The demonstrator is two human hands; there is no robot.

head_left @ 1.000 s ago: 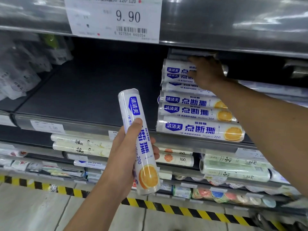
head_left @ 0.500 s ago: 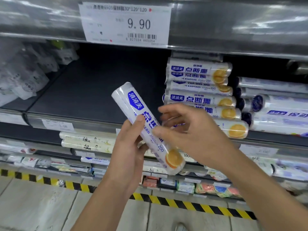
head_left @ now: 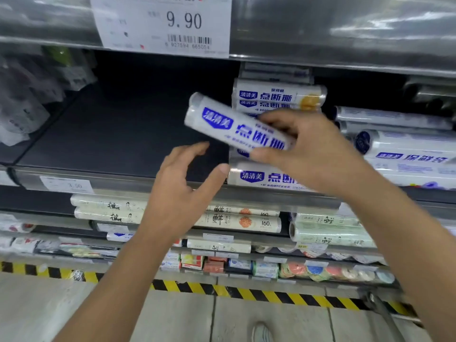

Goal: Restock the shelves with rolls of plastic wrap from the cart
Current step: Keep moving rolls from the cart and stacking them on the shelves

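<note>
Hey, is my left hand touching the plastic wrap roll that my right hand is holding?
Apart. The head view shows a strip of dark shelf between the open left hand and the roll, which only the right hand grips.

Glossy plastic roll (head_left: 237, 124), seemingly metal shelf (head_left: 103, 134)

Head camera (wide-angle) faces the shelf (head_left: 118, 134) closely, tilted down.

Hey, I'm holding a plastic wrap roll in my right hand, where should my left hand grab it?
Grip the bare upper-left half of the roll, around the barrel, coming from below and left. The right hand covers the other half, the exposed end tilts up to the left, and the open left hand sits just beneath it.
</note>
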